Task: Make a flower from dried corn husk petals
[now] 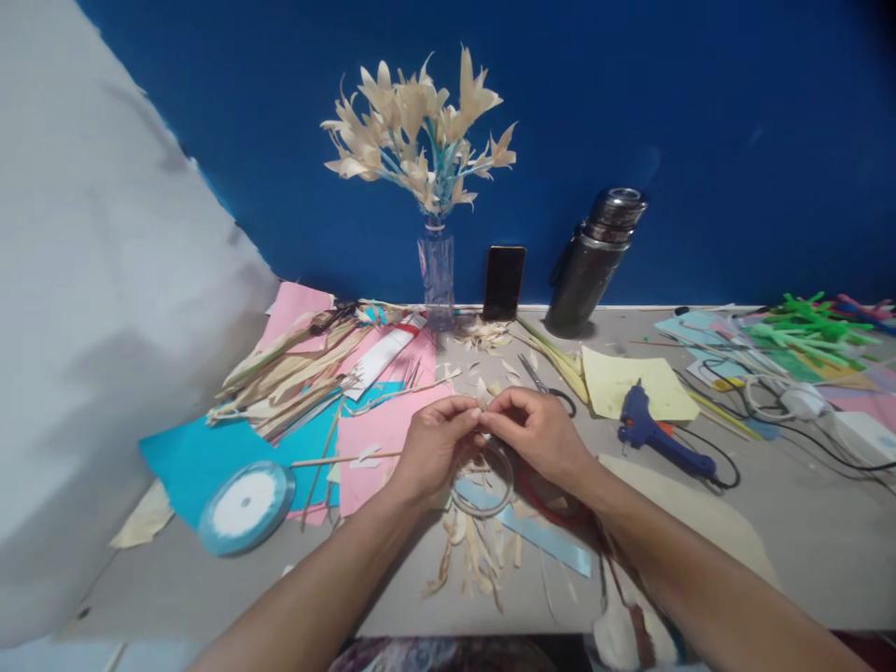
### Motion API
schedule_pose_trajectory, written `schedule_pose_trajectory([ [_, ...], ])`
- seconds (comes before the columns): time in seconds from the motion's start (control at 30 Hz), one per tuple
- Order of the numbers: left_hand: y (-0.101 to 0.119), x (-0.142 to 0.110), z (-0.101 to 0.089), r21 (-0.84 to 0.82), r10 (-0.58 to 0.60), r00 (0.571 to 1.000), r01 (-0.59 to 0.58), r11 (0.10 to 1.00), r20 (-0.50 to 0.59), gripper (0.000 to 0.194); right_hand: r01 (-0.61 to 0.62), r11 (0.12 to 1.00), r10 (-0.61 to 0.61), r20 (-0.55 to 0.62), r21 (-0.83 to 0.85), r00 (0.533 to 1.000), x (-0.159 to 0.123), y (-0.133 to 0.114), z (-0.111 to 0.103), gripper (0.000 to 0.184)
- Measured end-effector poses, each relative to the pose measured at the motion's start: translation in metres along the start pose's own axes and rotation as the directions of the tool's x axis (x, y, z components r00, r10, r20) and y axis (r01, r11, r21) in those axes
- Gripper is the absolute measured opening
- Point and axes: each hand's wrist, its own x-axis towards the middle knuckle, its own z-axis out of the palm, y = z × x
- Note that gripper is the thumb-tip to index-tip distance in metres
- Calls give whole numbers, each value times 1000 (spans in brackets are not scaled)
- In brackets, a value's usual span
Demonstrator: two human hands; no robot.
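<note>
My left hand [438, 439] and my right hand [536, 429] meet at the fingertips over the middle of the table, both pinched closed. Between them a small pale piece of dried husk [483, 392] pokes up; the fingers hide its lower part. Under the hands lies a roll of clear tape [482, 511], with husk scraps [476, 560] and a light blue ribbon strip [546, 541] around it. A thin wooden stick [336, 460] reaches toward my left hand, its far end hidden. Scissors [536, 375] rest just beyond my right hand.
A plastic bottle [438, 271] holding husk flowers [413, 121], a phone [504, 283] and a flask [595, 266] stand by the blue wall. At left are a ribbon spool [246, 507] and dried husks [280, 373]. At right lie a glue gun [662, 439], yellow paper [630, 381] and cables [763, 401].
</note>
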Motion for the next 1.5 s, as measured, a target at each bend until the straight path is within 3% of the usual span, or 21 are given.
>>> schedule_pose_trajectory([
  [0.43, -1, -7, 5, 165, 78, 997, -73, 984, -24, 27, -37, 999, 39, -61, 36, 997, 2, 4, 0, 17],
  [0.8, -4, -3, 0, 203, 69, 998, -69, 977, 10, 24, -237, 893, 190, 157, 382, 969, 7, 7, -5, 33],
  [1.03, -6, 2, -3, 114, 4, 998, -11, 993, 61, 29, -137, 932, 120, 70, 335, 990, 4, 12, 1, 21],
  [1.2, -8, 2, -2, 129, 62, 997, -67, 989, 41, 25, -27, 972, 30, -7, 232, 1000, -1, 7, 4, 10],
  [1.5, -1, -5, 8, 289, 196, 980, -178, 941, -34, 18, 0, 981, 8, -38, 195, 999, -2, 5, 5, 5],
])
